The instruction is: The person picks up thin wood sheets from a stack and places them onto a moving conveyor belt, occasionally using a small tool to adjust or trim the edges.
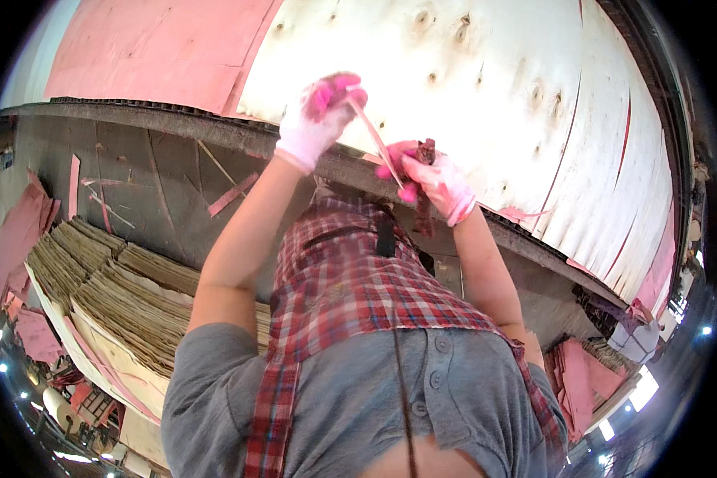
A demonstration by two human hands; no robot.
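Observation:
My left hand (320, 117), in a white glove with pink fingertips, pinches the upper end of a thin pink veneer strip (375, 140). My right hand (432, 180), gloved the same way, grips the strip's lower end together with a dark narrow tool (425, 153) that sticks up from the fist. Both hands hover over the near edge of a wide pale veneer sheet (494, 103) with knots and long splits. The strip runs slanted between the two hands.
A pink-coated sheet (155, 48) lies to the left of the pale one. A dark conveyor edge (215, 127) runs under both. Stacks of veneer sheets (119, 295) stand at lower left. Pink scraps (581, 374) lie on the floor at the right.

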